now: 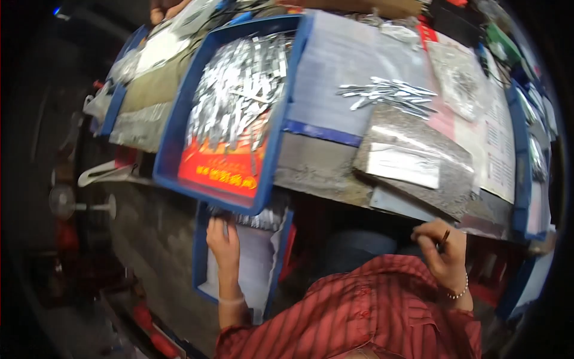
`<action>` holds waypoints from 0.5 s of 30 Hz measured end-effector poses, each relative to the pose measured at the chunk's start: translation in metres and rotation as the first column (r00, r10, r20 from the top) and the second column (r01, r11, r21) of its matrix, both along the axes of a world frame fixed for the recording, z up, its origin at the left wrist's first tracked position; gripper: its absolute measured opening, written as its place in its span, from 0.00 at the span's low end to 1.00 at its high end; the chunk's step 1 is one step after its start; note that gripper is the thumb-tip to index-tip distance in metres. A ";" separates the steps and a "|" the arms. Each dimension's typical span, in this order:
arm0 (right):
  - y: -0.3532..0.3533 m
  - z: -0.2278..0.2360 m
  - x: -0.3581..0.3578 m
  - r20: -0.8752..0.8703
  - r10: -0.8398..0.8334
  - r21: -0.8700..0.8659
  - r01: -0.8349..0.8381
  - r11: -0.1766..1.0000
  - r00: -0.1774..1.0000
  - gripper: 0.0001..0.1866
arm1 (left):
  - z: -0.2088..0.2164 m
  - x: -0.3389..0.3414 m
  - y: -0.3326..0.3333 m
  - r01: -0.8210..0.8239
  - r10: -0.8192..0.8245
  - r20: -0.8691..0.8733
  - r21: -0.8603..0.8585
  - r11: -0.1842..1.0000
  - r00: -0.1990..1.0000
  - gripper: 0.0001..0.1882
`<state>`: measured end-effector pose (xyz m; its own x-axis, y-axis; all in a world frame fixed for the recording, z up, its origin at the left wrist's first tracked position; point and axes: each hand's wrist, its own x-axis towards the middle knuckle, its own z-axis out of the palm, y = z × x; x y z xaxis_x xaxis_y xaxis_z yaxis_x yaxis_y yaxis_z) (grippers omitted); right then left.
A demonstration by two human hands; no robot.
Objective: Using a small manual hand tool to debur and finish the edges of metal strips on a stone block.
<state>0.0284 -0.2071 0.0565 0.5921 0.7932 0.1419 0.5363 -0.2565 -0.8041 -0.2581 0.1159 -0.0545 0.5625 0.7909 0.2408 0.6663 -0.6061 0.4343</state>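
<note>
My left hand [223,239] reaches into a lower blue tray [199,263], its fingers curled at a row of thin metal strips [263,218] at the far end. Part of that row is hidden under the overhanging upper tray, and what the fingers grip is too blurred to name. Near the table's front edge at the right, my right hand [439,242] is closed around a thin dark stick [444,237]. A small pile of shiny metal strips [388,94] lies on the table beyond, by a speckled stone-like slab [412,134].
A large blue tray [162,158] full of loose metal strips juts past the table's front edge, with a red printed sheet [221,170] inside. A clear bag of small parts [457,78] and another blue tray [519,179] are at the right. A white fan [63,200] stands at the left.
</note>
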 end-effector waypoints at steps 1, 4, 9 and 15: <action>-0.004 -0.001 0.005 0.003 -0.082 0.035 0.082 0.996 0.997 0.05 | 0.022 0.021 -0.027 0.102 -0.091 0.114 -0.095 0.990 0.989 0.09; -0.013 -0.006 0.026 -0.056 -0.248 0.006 0.249 0.969 0.967 0.05 | 0.058 0.074 -0.090 0.473 -0.435 0.232 -0.145 0.869 0.870 0.13; -0.012 -0.009 0.045 0.059 -0.223 -0.107 0.228 0.968 0.973 0.10 | 0.078 0.173 -0.122 0.710 -0.709 0.187 0.072 0.700 0.680 0.24; -0.017 -0.013 0.043 0.105 -0.160 -0.052 0.166 0.985 0.982 0.12 | 0.053 0.224 -0.120 0.760 -0.763 -0.001 0.099 0.643 0.646 0.26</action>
